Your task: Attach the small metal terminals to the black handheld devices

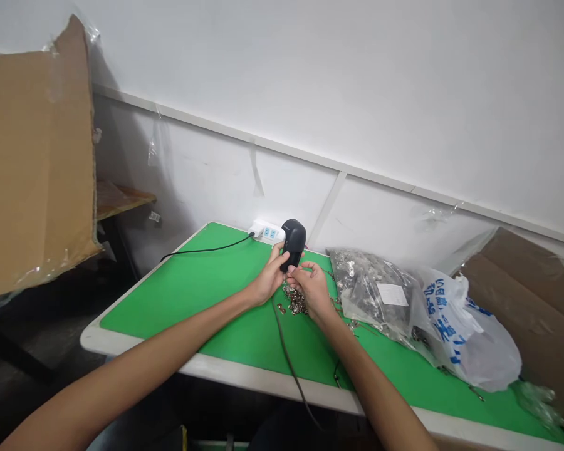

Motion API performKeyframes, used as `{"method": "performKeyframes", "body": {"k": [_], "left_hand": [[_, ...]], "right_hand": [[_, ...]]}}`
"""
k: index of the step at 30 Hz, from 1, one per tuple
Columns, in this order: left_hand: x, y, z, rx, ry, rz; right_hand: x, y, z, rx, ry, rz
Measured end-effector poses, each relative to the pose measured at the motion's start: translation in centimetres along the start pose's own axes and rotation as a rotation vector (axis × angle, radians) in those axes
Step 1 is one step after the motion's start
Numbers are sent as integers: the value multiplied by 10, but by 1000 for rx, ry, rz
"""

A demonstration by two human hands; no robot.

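A black handheld barcode scanner (292,241), nearly upright above a green work mat (183,294), wrapped in the left hand (269,275). Right hand (313,288) just beside it, fingers pinched narrow, anything held too small to tell. Beneath, a heap of small metal parts (295,300); farther right, a plastic bag of metal parts (373,291); behind, a white power strip (266,230).

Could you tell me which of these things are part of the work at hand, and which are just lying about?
Things: left hand holding a black scanner; right hand beside it, above loose metal pieces; scanner cable.
Rest: bag of metal pieces, white plastic bag, power strip, cardboard sheet.
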State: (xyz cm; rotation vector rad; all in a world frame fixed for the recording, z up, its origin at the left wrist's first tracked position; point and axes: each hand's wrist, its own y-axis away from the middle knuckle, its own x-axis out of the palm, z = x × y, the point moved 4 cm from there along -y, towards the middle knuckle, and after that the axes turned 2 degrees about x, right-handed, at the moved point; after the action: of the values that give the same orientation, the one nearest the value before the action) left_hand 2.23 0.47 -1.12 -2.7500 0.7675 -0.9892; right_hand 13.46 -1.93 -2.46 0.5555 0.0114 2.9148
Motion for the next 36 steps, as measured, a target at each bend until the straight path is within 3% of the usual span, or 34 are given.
{"method": "performKeyframes", "body": {"k": [15, 25, 30, 36], "left_hand": [[4, 3, 9, 23, 13, 32], [12, 5, 2, 20, 118, 7], [14, 5, 2, -32, 133, 54], [15, 7, -3, -39, 112, 85]], "right_hand": [[0, 2, -3, 121, -59, 36], [1, 4, 11, 7, 82, 88], [0, 4, 14, -55, 159, 99], [-2, 6, 13, 24, 95, 126]]}}
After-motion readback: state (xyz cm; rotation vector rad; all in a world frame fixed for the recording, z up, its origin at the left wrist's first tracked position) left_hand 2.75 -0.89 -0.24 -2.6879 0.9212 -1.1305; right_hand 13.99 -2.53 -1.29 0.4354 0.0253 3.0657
